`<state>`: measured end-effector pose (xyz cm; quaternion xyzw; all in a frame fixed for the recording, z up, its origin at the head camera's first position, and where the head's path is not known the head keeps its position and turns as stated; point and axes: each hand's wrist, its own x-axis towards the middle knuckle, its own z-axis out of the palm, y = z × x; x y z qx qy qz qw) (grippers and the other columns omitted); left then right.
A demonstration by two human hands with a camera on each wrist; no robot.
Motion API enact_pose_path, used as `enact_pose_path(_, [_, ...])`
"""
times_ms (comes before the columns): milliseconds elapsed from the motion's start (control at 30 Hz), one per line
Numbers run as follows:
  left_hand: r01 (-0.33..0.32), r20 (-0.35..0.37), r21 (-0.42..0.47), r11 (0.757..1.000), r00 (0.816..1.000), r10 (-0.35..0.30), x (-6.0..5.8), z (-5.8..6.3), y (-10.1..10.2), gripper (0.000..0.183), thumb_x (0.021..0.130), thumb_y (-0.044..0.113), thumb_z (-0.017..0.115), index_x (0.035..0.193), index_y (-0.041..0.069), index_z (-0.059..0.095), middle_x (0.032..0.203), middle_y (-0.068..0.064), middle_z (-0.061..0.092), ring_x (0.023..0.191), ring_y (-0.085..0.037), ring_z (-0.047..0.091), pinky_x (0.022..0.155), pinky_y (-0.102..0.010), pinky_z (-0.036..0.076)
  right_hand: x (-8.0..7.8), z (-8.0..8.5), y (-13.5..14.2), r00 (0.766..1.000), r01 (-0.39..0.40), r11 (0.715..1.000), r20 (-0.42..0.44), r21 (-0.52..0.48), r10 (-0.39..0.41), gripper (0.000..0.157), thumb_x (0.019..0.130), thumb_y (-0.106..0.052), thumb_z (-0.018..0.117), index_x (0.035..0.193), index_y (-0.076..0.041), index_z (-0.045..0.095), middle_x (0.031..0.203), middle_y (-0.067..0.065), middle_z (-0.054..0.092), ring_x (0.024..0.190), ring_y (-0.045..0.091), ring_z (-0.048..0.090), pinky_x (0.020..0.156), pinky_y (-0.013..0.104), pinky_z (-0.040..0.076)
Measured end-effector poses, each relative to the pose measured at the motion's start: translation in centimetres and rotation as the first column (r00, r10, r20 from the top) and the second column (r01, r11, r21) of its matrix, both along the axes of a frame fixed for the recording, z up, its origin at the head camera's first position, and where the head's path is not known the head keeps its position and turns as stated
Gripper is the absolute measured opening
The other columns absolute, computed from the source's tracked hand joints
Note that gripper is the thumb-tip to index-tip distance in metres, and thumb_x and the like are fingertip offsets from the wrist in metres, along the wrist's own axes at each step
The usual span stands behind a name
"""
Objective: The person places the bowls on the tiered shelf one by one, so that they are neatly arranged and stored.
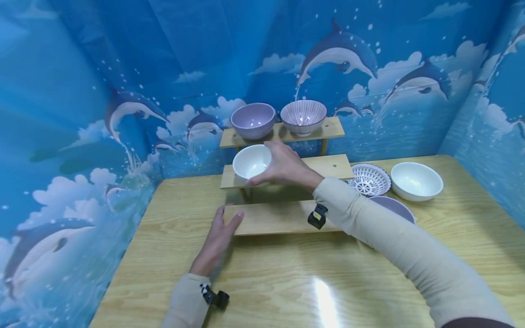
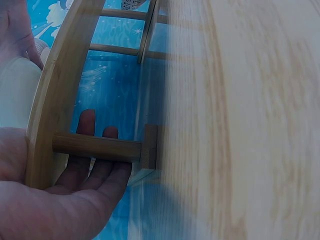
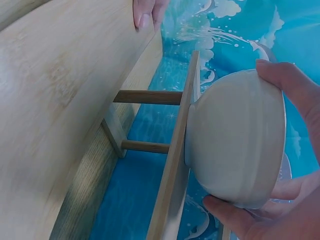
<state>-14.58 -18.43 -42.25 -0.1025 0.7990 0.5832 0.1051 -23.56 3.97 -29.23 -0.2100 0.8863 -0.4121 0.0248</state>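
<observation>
A small white bowl is at the left end of the middle tier of a wooden display stand. My right hand holds it, thumb and fingers spread across its rim and side. In the right wrist view the bowl has its foot right at the board. My left hand grips the left end of the stand's lowest board, thumb on top. The left wrist view has its fingers passing behind a round wooden rod underneath.
On the top tier sit a lilac bowl and a striped bowl. Right of the stand, the table bears a patterned bowl, a larger white bowl and a lilac bowl partly behind my right sleeve. A dolphin-print curtain hangs behind.
</observation>
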Motion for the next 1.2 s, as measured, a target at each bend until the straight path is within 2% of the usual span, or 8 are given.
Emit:
enact_pose_path(233, [-0.004, 0.0, -0.003, 1.0, 1.0, 0.004, -0.1, 0.0, 0.1, 0.085, 0.094, 0.064, 0.058, 0.159, 0.023, 0.024, 0.17, -0.013, 0.004, 0.153, -0.041, 0.004, 0.118, -0.068, 0.01, 0.2, 0.0, 0.3, 1.0, -0.008, 1.0, 0.004, -0.007, 0.008, 0.107, 0.065, -0.048, 0.094, 0.148, -0.004, 0.043, 0.139, 0.013, 0.049, 0.119, 0.026, 0.055, 0.096, 0.043, 0.054])
enact_pose_path(433, [0.003, -0.022, 0.006, 1.0, 1.0, -0.003, -0.1, -0.1, 0.1, 0.08, 0.096, 0.06, 0.058, 0.158, 0.021, 0.027, 0.17, -0.012, 0.005, 0.154, -0.039, 0.003, 0.119, -0.067, 0.009, 0.7, 0.3, 1.4, 1.0, -0.02, 1.0, -0.003, -0.022, 0.02, 0.107, 0.065, -0.047, 0.095, 0.149, -0.006, 0.043, 0.14, 0.012, 0.052, 0.121, 0.026, 0.056, 0.098, 0.045, 0.053])
enact_pose_path(500, [0.006, -0.029, 0.009, 1.0, 1.0, -0.005, -0.1, -0.1, 0.1, 0.079, 0.096, 0.06, 0.058, 0.158, 0.021, 0.028, 0.17, -0.012, 0.005, 0.154, -0.039, 0.002, 0.119, -0.067, 0.009, 1.1, 0.5, 2.2, 1.0, -0.013, 1.0, -0.002, -0.005, 0.013, 0.111, 0.065, -0.048, 0.095, 0.152, -0.005, 0.04, 0.146, 0.013, 0.049, 0.129, 0.029, 0.052, 0.103, 0.049, 0.05])
enact_pose_path(667, [0.011, -0.036, 0.003, 1.0, 0.999, -0.011, 0.0, -0.1, 0.1, 0.079, 0.096, 0.06, 0.058, 0.157, 0.021, 0.028, 0.169, -0.013, 0.005, 0.154, -0.04, 0.003, 0.119, -0.067, 0.009, 2.8, 1.2, 4.8, 0.998, 0.041, 0.997, 0.04, 0.06, -0.044, 0.126, 0.063, -0.055, 0.094, 0.159, -0.007, 0.028, 0.162, 0.016, 0.031, 0.145, 0.036, 0.036, 0.11, 0.06, 0.04])
enact_pose_path(867, [0.003, -0.03, -0.002, 1.0, 1.0, -0.003, 0.0, -0.1, 0.3, 0.079, 0.096, 0.061, 0.058, 0.158, 0.022, 0.028, 0.169, -0.013, 0.009, 0.154, -0.039, 0.004, 0.119, -0.066, 0.009, 5.0, 1.4, 8.7, 0.994, 0.088, 0.995, 0.066, 0.056, -0.092, 0.124, 0.064, -0.058, 0.092, 0.16, -0.013, 0.028, 0.164, 0.016, 0.026, 0.14, 0.04, 0.042, 0.105, 0.062, 0.044])
enact_pose_path(1000, [-0.003, -0.018, -0.003, 1.0, 1.0, 0.002, -0.1, -0.1, 0.2, 0.082, 0.095, 0.063, 0.058, 0.158, 0.022, 0.027, 0.169, -0.012, 0.01, 0.154, -0.039, 0.006, 0.12, -0.066, 0.01, 6.6, 1.3, 11.5, 0.993, 0.102, 0.991, 0.058, 0.085, -0.107, 0.121, 0.069, -0.056, 0.089, 0.161, -0.011, 0.024, 0.164, 0.022, 0.023, 0.138, 0.047, 0.041, 0.104, 0.063, 0.045])
enact_pose_path(1200, [-0.007, 0.001, -0.015, 1.0, 1.0, 0.007, 0.0, 0.0, 0.2, 0.085, 0.094, 0.065, 0.058, 0.16, 0.023, 0.024, 0.17, -0.012, 0.006, 0.154, -0.039, 0.006, 0.119, -0.066, 0.01, 8.7, -0.3, 15.7, 0.983, 0.174, 0.975, 0.036, 0.138, -0.18, 0.123, 0.07, -0.056, 0.089, 0.161, -0.008, 0.022, 0.16, 0.028, 0.027, 0.137, 0.052, 0.039, 0.101, 0.071, 0.041])
